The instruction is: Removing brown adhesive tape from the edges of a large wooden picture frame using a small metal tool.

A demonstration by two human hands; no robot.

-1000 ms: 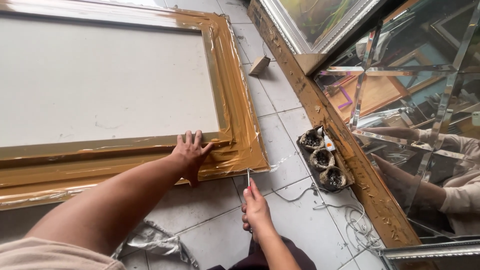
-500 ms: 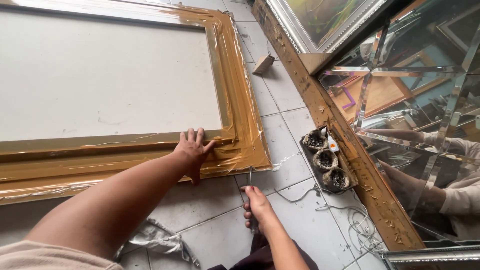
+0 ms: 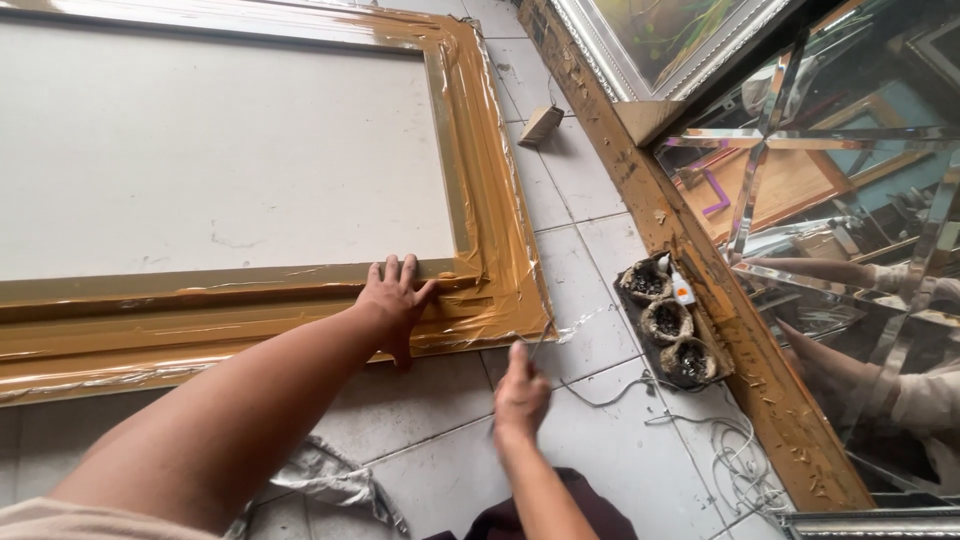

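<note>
A large gold-brown picture frame [image 3: 490, 200], wrapped in clear plastic film around a white panel [image 3: 220, 160], lies flat on the tiled floor. My left hand [image 3: 395, 300] presses palm-down on the frame's lower rail near its bottom right corner, fingers spread. My right hand [image 3: 522, 390] is closed and motion-blurred just off that corner, over the tiles. The thin metal tool it gripped earlier is lost in the blur. A loose strip of film [image 3: 575, 322] hangs from the corner.
A black tray [image 3: 632, 300] with three dirty cups and a small white bottle [image 3: 683, 292] sits to the right. White cable [image 3: 730, 450] trails beside it. A wood-framed mirror [image 3: 740, 330] leans along the right. A wooden block [image 3: 541, 125] and crumpled grey wrap [image 3: 320, 480] lie on the tiles.
My right hand has moved up toward the frame's corner and turned, now blurred. The view shifted slightly left and down. My left hand stays pressed on the frame.
</note>
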